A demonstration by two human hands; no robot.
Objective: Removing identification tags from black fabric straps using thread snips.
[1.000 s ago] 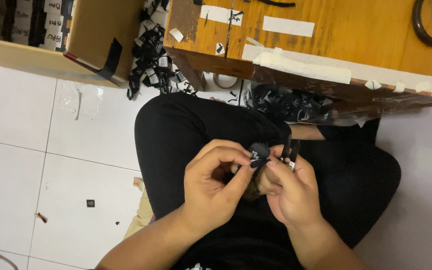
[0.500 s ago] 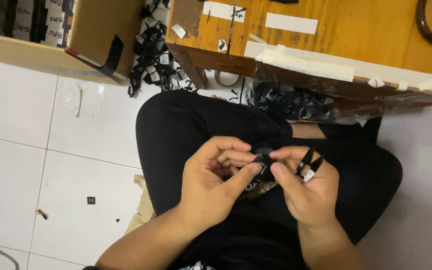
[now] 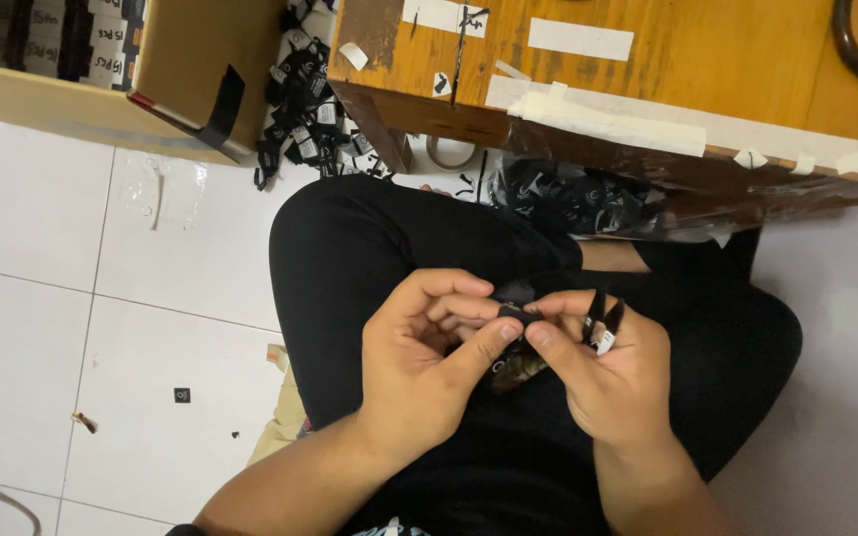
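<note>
Together, left hand (image 3: pixel 419 367) and right hand (image 3: pixel 603 382), each grip clamped on small black clip (image 3: pixel 513 313), over lap, wooden table (image 3: pixel 707 60) above.

Cardboard box (image 3: pixel 181 79), wooden table (image 3: pixel 707 50), tape roll (image 3: pixel 452 152), white tiled floor (image 3: pixel 42 298)

Both hands meet over the lap, forearms angling up from below. The left hand (image 3: pixel 419 372) curls, thumb extended toward the right hand (image 3: pixel 603 372), whose fingertips pinch.

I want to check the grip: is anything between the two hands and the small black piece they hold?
Nothing visible: the left hand and right hand pinch the small black piece directly with their fingertips, over the lap.
</note>
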